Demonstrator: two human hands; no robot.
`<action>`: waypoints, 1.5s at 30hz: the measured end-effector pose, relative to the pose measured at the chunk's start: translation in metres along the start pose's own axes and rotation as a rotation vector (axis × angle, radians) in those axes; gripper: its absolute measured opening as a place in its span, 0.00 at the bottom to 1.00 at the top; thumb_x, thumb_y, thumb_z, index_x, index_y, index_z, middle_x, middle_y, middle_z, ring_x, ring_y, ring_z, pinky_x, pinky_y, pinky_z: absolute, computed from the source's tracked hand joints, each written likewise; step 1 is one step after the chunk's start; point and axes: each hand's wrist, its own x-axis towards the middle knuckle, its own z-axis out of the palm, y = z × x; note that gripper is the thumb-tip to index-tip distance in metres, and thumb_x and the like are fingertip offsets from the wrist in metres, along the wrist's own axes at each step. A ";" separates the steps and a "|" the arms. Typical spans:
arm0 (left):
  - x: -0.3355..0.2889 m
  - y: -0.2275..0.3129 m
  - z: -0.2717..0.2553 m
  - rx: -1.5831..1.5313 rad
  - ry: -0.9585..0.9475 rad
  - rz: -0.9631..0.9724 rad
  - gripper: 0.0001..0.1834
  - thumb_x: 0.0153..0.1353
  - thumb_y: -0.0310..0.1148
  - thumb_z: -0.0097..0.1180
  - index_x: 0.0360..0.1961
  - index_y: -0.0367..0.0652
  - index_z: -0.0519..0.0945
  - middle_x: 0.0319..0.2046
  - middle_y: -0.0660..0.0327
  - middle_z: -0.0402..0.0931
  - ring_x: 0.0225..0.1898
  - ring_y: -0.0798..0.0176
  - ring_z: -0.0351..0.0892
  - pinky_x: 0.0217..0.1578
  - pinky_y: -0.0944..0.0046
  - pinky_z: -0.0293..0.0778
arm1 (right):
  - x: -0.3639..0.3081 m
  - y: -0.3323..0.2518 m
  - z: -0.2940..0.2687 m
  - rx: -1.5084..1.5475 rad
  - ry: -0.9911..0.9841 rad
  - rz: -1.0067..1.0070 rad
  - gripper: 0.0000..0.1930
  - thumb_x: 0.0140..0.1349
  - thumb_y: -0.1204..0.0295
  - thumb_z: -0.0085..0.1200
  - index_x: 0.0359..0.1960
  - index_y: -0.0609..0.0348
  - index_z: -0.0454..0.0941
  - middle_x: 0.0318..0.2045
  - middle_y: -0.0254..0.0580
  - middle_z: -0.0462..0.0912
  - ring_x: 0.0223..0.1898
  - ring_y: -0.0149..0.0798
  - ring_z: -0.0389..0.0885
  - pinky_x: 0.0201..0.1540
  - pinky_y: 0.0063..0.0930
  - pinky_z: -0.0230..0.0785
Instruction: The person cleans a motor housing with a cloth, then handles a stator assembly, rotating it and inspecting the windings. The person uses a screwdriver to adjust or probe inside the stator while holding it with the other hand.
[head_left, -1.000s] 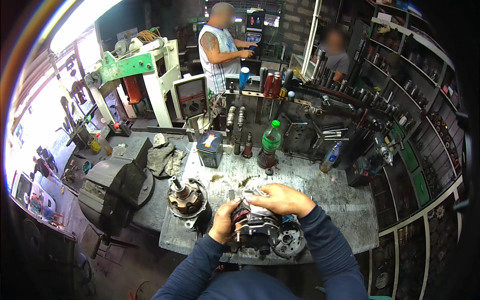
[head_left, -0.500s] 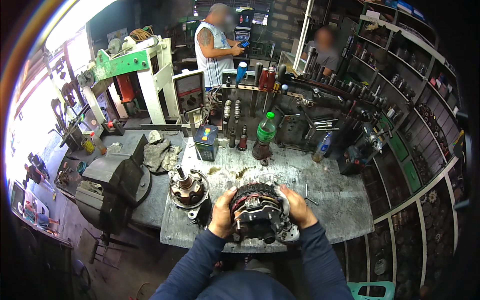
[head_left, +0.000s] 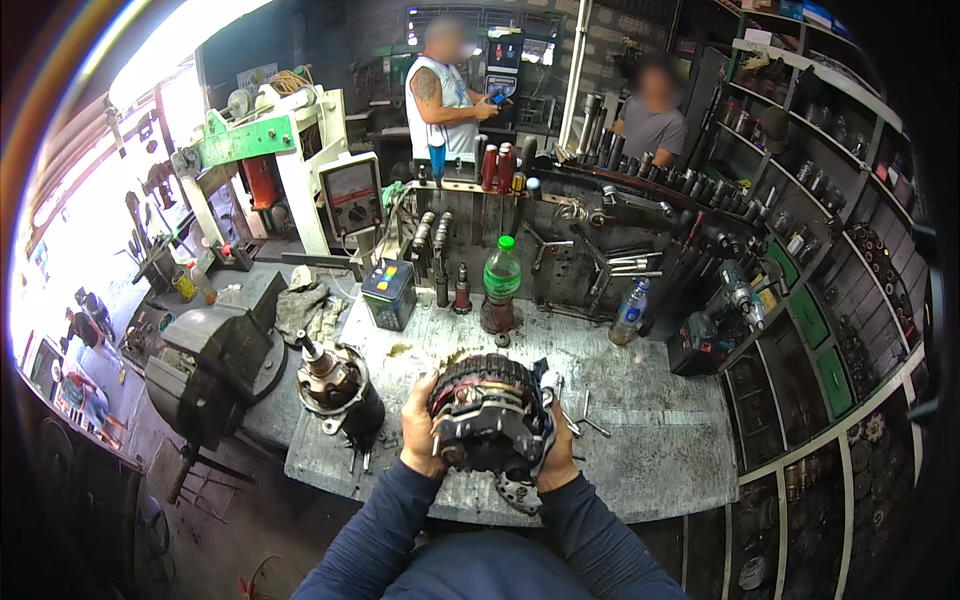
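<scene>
Between my two hands is an alternator's stator and rear section, a dark ribbed ring with reddish windings and black fittings facing me. My left hand grips its left side, thumb on top. My right hand clasps the opposite side, where a dark, cloth-like piece shows between palm and part; its fingers are partly hidden. Below the held section, a pierced metal plate lies at the bench's front edge. To the left, an alternator rotor in its housing stands with its shaft pointing up.
The metal-topped workbench carries loose wrenches, a green-capped bottle, a clear bottle, a dark box and grey rags. A bench vise stands left. Two people are beyond the tool rack.
The held alternator section appears lifted and tilted, its ribbed ring showing more, still in both hands. The pierced plate shows below it now. My whole view has shifted.
</scene>
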 end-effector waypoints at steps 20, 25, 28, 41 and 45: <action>0.014 -0.012 0.003 0.415 -0.019 -0.094 0.21 0.79 0.45 0.52 0.53 0.37 0.85 0.43 0.57 0.88 0.42 0.63 0.87 0.48 0.62 0.83 | 0.032 -0.111 0.076 -1.442 -0.456 0.130 0.30 0.74 0.53 0.62 0.69 0.60 0.78 0.57 0.52 0.88 0.59 0.46 0.86 0.64 0.40 0.75; 0.011 -0.021 0.002 0.341 0.084 -0.006 0.25 0.81 0.49 0.47 0.60 0.37 0.81 0.50 0.55 0.85 0.48 0.63 0.84 0.54 0.61 0.79 | 0.056 -0.089 0.071 -1.605 -0.628 0.020 0.33 0.67 0.49 0.68 0.65 0.61 0.80 0.53 0.50 0.90 0.55 0.49 0.89 0.60 0.40 0.79; 0.013 -0.010 -0.014 0.496 0.050 -0.049 0.27 0.82 0.50 0.47 0.44 0.34 0.85 0.40 0.57 0.87 0.43 0.65 0.85 0.50 0.63 0.79 | 0.049 -0.075 0.013 -0.907 -0.420 0.128 0.34 0.66 0.58 0.70 0.68 0.68 0.77 0.58 0.45 0.86 0.57 0.41 0.85 0.65 0.35 0.76; 0.049 -0.002 -0.043 0.089 0.001 -0.048 0.23 0.80 0.46 0.51 0.58 0.35 0.83 0.47 0.48 0.89 0.49 0.50 0.91 0.53 0.54 0.86 | 0.048 -0.062 0.013 -0.434 -0.337 0.299 0.38 0.61 0.55 0.71 0.66 0.71 0.77 0.55 0.48 0.88 0.53 0.40 0.87 0.59 0.33 0.79; 0.055 0.015 -0.031 -0.128 -0.150 -0.229 0.31 0.82 0.48 0.43 0.59 0.26 0.81 0.50 0.41 0.89 0.47 0.45 0.92 0.53 0.52 0.88 | 0.065 -0.077 0.052 -0.416 -0.087 0.445 0.31 0.78 0.50 0.57 0.64 0.69 0.80 0.50 0.45 0.90 0.47 0.33 0.89 0.53 0.29 0.82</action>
